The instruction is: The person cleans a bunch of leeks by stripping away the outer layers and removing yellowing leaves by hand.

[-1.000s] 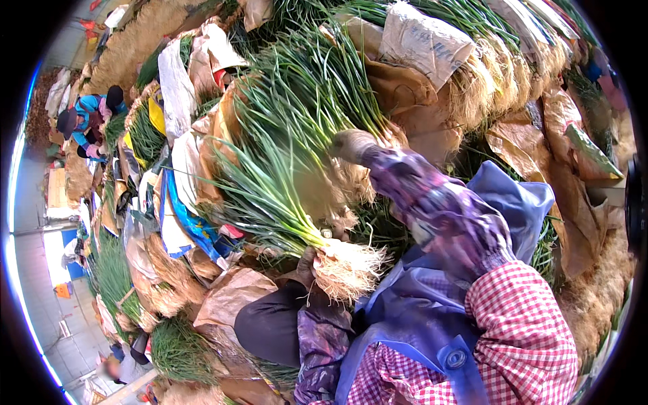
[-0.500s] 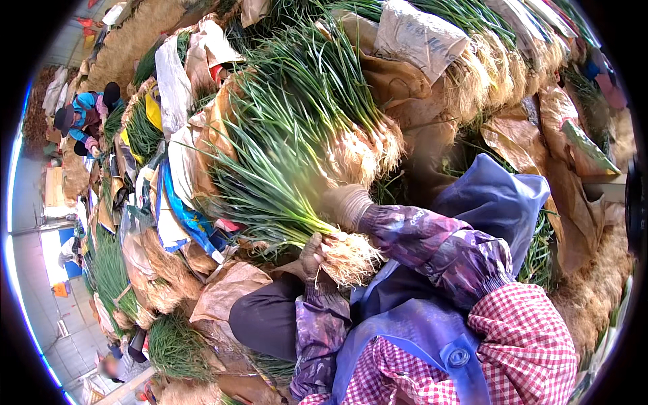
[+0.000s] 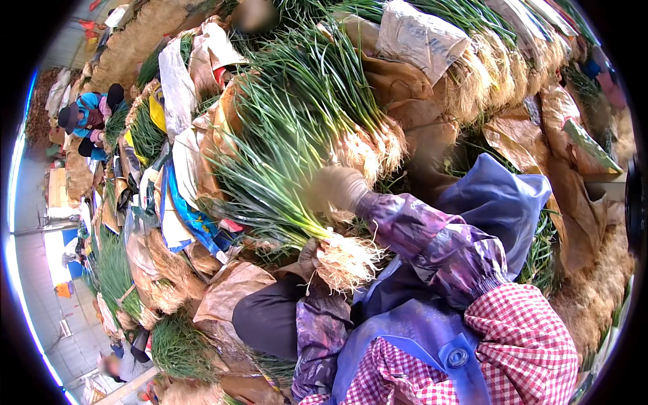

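Observation:
A bunch of green onions (image 3: 287,214) lies slanted in front of me, its leaves toward the upper left and its pale, stringy roots (image 3: 347,260) toward my lap. My left hand (image 3: 308,256), in a worn glove, is closed round the stems just by the roots. Above it, my right hand (image 3: 339,190) in a tan glove is over the upper side of the bunch, its fingers smeared by motion. Just beyond lies a larger pile of green onions (image 3: 310,88), with its roots toward the right.
Brown paper sacks (image 3: 233,287) and a white sack (image 3: 422,40) lie around the piles. More rooted onion bundles (image 3: 499,71) stand at the upper right. My knee under a blue apron (image 3: 499,196) rises on the right. Other people (image 3: 88,118) sit at the far left.
My right hand has moved slightly up and left over the bunch, and its fingers are more blurred. My left hand keeps its hold, and the roots have shifted slightly.

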The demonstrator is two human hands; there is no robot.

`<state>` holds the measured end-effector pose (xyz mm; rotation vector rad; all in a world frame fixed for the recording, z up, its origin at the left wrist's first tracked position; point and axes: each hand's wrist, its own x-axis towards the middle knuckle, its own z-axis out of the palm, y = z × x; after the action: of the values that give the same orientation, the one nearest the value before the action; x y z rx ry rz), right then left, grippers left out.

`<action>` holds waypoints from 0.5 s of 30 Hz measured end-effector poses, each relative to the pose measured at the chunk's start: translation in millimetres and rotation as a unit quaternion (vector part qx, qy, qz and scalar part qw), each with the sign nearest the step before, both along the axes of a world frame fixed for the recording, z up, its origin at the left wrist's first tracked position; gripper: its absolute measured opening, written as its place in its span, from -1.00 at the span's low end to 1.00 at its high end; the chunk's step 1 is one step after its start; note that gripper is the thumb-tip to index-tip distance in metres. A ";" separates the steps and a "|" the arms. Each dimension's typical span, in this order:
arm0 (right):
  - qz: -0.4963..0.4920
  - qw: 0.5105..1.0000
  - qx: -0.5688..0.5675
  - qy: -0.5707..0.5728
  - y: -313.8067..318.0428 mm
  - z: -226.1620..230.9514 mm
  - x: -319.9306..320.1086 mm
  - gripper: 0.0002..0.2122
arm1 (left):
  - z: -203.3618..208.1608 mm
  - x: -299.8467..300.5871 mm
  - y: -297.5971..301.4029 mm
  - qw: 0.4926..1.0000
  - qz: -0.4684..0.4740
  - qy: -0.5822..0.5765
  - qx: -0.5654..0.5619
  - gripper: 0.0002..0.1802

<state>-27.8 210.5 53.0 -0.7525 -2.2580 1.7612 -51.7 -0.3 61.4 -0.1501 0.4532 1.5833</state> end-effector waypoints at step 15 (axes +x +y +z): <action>0.041 0.861 -0.503 0.066 58.6 -40.2 98.8 -0.89 | -4.1 -2.0 -11.7 0.979 0.195 0.024 -0.052 -0.52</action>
<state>71.0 269.1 12.7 -0.6156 -1.1498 2.9098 -53.7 -11.9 57.3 -0.2954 0.5697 1.9503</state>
